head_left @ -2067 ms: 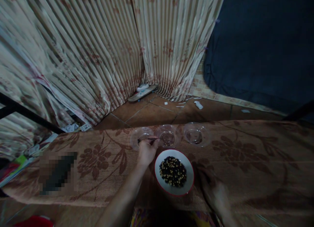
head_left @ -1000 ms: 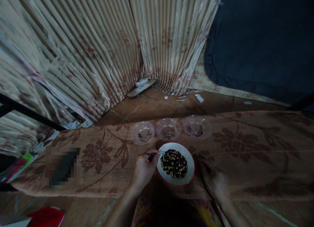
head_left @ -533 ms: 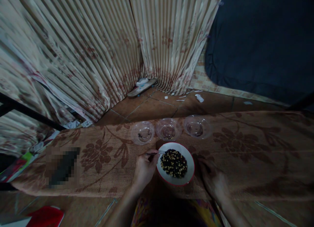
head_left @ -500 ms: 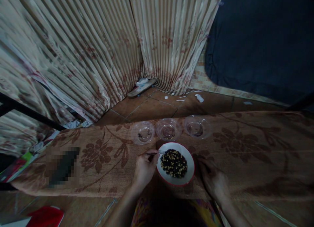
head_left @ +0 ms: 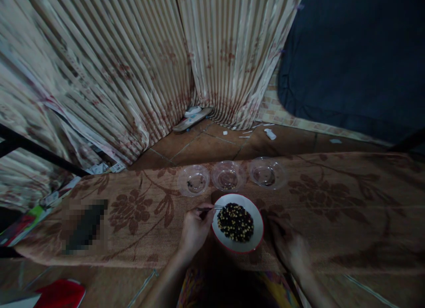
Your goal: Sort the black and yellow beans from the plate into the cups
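My left hand (head_left: 194, 230) is closed on a pair of metal tweezers (head_left: 215, 207), whose tips reach over the left rim of a white bowl with a red edge (head_left: 257, 212). In the bowl lies a mix of black and pale yellow beans or seeds (head_left: 235, 222). To the right of the bowl, my right hand (head_left: 292, 246) rests on the cloth with its fingers loosely stretched out; it is dim and blurred, and I see nothing in it. Behind the bowl stand three clear plastic bowls: the left one (head_left: 193, 180) with a few dark bits, the middle one (head_left: 228, 176) with a few pale bits, and the right one (head_left: 266, 173).
A brown flowered cloth (head_left: 332, 228) covers the long low table. At its left lies a dark pixelated shape (head_left: 86, 226). Striped curtains (head_left: 139, 68) hang behind, with a skateboard (head_left: 192, 119) at their foot. White scraps (head_left: 270, 134) lie on the tiled floor.
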Demonstrator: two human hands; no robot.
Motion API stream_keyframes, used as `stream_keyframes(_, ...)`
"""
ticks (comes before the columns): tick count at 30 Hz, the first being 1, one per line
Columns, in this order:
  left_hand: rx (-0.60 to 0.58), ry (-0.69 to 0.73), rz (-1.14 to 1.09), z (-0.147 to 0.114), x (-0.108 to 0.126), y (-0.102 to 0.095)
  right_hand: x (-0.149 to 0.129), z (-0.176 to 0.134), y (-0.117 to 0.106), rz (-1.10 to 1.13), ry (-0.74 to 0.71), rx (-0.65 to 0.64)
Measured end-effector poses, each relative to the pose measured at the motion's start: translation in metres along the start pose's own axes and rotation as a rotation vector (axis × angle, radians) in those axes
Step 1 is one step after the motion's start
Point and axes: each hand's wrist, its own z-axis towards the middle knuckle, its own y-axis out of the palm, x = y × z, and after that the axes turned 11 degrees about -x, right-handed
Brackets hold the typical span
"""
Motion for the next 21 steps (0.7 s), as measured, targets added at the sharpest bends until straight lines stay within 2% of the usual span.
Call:
stream_keyframes(6, -0.007, 0.031, 0.030, -0.0017, -0.0018, 0.0004, 0.0005, -0.0009, 0.0005, 0.009, -0.010, 0.004)
stream_keyframes(14, -0.038, -0.001, 0.039, -0.0020, -0.0067, -0.0019, 0.0013, -0.0005, 0.0014, 0.018, -0.042, 0.022)
stream_keyframes(21, -0.048, 0.037, 0.047, -0.0020, -0.0046, -0.0032, 0.0025, -0.0013, 0.0024, 0.014, 0.003, 0.004)
